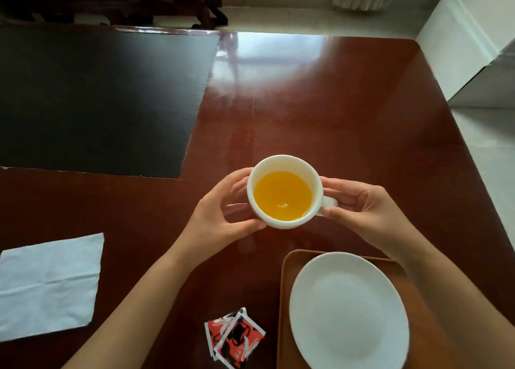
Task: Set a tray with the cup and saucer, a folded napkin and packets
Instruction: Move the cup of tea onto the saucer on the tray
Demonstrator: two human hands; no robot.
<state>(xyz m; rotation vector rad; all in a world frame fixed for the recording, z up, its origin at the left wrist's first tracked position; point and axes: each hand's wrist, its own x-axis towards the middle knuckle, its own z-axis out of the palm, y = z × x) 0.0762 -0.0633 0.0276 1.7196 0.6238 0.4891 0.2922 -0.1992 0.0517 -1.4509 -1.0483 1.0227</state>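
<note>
A white cup (284,165) with orange liquid is held between both hands above the table's middle. My left hand (220,215) cups its left side. My right hand (362,204) pinches the handle on the right. A white saucer (348,310) lies on the brown tray (287,285) at the bottom right, just below the cup. A white napkin (47,285) lies flat and unfolded at the left. Red, black and white packets (234,338) lie in a small pile left of the tray.
The glossy reddish-brown table (334,117) has a large black mat (97,98) at the back left. The table's right edge borders a pale tiled floor and a white wall base (468,48). Dark wooden furniture stands beyond the far edge.
</note>
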